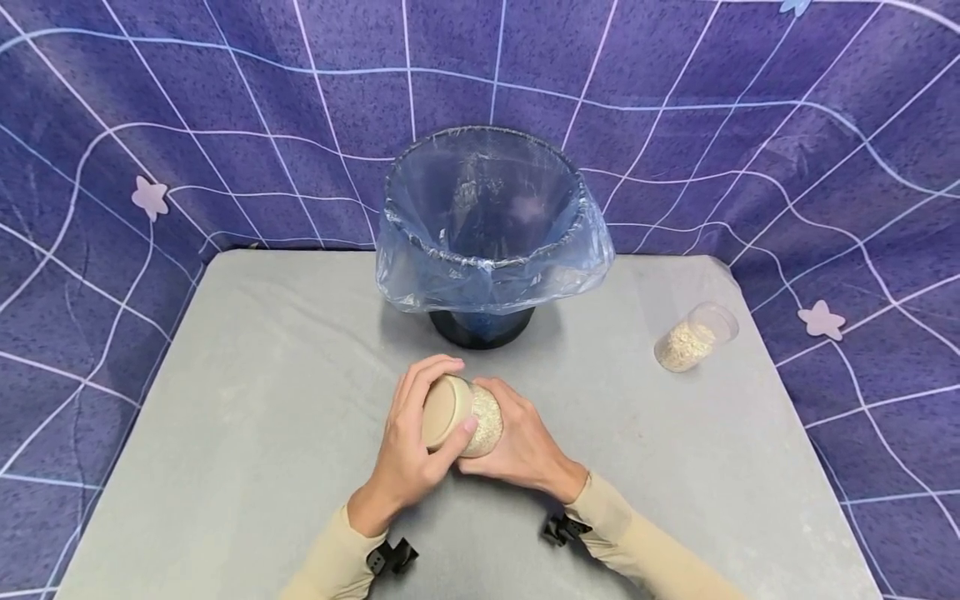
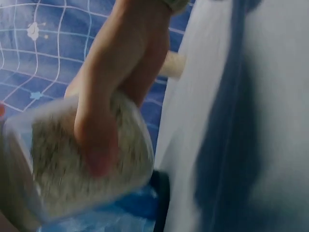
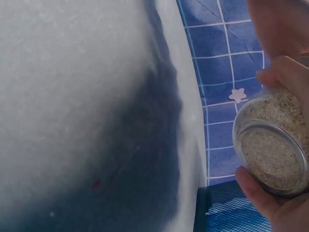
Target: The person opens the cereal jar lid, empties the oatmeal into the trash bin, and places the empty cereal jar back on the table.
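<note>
A clear plastic jar [image 1: 487, 423] of pale flakes, like oats, is held tilted above the table's front middle. My left hand [image 1: 411, 442] grips its beige lid [image 1: 439, 410], fingers over the far side and thumb on the near side. My right hand [image 1: 527, 442] wraps round the jar's body from the right. In the left wrist view, a thumb lies along the jar's side [image 2: 58, 154]. The round jar bottom [image 3: 271, 157] faces the camera in the right wrist view. The lid appears seated on the jar; most of the right fingers are hidden.
A black bin [image 1: 480, 329] lined with a translucent blue bag [image 1: 420, 279] stands at the table's back middle. Toward the right, another clear container [image 1: 686, 343] of flakes stands with its top seemingly uncovered. Purple gridded cloth [image 1: 262, 100] surrounds the grey table [image 1: 247, 400].
</note>
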`<state>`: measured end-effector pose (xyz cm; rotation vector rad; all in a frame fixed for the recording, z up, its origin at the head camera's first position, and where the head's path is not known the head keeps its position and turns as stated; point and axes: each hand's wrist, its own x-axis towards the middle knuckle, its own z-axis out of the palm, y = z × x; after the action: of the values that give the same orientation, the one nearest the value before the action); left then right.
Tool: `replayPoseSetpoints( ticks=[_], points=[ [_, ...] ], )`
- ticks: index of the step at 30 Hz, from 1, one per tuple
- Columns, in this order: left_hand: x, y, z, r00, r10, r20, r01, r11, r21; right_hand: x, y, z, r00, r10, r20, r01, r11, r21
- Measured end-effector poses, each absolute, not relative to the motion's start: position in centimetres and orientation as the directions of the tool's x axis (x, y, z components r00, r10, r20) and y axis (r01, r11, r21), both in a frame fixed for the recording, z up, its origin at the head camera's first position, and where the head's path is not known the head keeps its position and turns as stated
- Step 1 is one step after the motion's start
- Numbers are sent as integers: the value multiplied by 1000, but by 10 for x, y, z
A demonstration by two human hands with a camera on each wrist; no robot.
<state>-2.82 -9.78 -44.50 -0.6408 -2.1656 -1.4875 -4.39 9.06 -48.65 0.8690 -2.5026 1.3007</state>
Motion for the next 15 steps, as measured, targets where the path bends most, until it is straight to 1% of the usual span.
replayPoseSetpoints(
  ticks=[2,4,8,12,15],
  points=[
    [-30,-104,-444,-777,197,598,628,312,713,-44,91,-485,-814,-408,414,-572,435,-696],
    [-33,-111,-442,-742,263,617,671,302,677,-44,92,-484,-816,-407,411,-568,427,-704],
    [-41,-124,-440,-634,385,670,771,252,585,-44,93,-481,-825,-403,396,-550,414,-725],
    [-50,-130,-438,-525,447,725,845,172,506,-44,95,-479,-825,-411,388,-546,404,-734],
    [-54,-131,-440,-476,452,754,873,138,469,-43,95,-479,-814,-427,394,-557,385,-736]
  ],
)
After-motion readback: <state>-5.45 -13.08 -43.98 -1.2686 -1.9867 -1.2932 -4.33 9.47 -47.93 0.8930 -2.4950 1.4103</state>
